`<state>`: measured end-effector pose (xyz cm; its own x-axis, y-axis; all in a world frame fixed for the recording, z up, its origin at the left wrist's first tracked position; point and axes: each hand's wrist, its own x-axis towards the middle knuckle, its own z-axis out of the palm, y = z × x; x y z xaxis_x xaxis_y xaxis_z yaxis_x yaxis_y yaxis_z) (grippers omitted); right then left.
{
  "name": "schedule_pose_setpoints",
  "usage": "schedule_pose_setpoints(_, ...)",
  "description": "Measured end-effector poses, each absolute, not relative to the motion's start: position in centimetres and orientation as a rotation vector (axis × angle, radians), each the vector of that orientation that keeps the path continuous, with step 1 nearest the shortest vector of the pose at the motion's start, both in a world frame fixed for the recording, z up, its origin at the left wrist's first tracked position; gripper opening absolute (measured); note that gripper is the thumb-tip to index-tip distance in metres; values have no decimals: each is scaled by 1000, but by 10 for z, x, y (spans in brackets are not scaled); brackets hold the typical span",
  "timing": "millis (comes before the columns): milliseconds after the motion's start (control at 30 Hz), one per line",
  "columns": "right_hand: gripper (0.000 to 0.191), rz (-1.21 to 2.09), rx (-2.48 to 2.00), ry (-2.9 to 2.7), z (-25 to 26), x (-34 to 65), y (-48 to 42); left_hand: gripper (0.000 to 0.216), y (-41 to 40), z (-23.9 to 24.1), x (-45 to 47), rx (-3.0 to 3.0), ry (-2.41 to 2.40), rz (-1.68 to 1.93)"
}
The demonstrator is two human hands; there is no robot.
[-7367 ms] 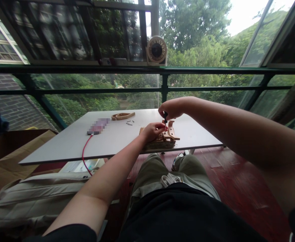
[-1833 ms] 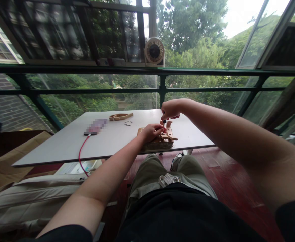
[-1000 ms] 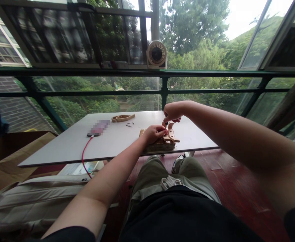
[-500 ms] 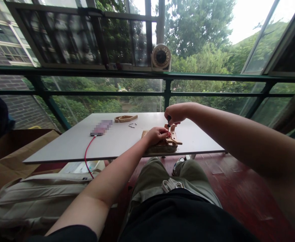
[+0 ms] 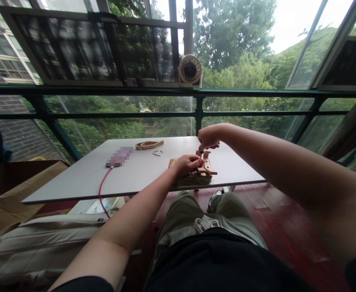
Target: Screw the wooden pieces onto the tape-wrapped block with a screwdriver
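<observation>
A small wooden model (image 5: 196,175) sits near the front edge of the white table (image 5: 135,170). My left hand (image 5: 186,164) is closed on the model and holds it down. Just above, my right hand (image 5: 208,137) pinches a small black-handled screwdriver (image 5: 201,152), its tip pointing down onto an upright wooden part (image 5: 207,161). The tool's handle is mostly hidden in my fingers.
A loose wooden piece (image 5: 149,144) and several small screws (image 5: 156,153) lie further back. A blurred phone (image 5: 119,156) with a red cable (image 5: 102,190) is at the left. A beige bag (image 5: 37,247) and cardboard (image 5: 16,190) lie at lower left. A green railing (image 5: 196,92) and a small fan (image 5: 190,69) stand behind.
My right hand has sunk closer to the model since the first frame, with less of the screwdriver showing. The left hand has stayed on the model. The view shifted slightly.
</observation>
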<state>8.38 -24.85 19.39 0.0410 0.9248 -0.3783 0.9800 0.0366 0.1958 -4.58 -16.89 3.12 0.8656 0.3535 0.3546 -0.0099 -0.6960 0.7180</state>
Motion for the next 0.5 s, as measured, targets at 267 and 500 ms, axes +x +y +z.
schedule_pose_setpoints(267,41,-190,1927,1905,196,78,-248,29,-167,29,-44,2301,259,759)
schedule_pose_setpoints(500,45,-211,1910,2062,193,82,-251,30,-173,38,-48,2339,312,736)
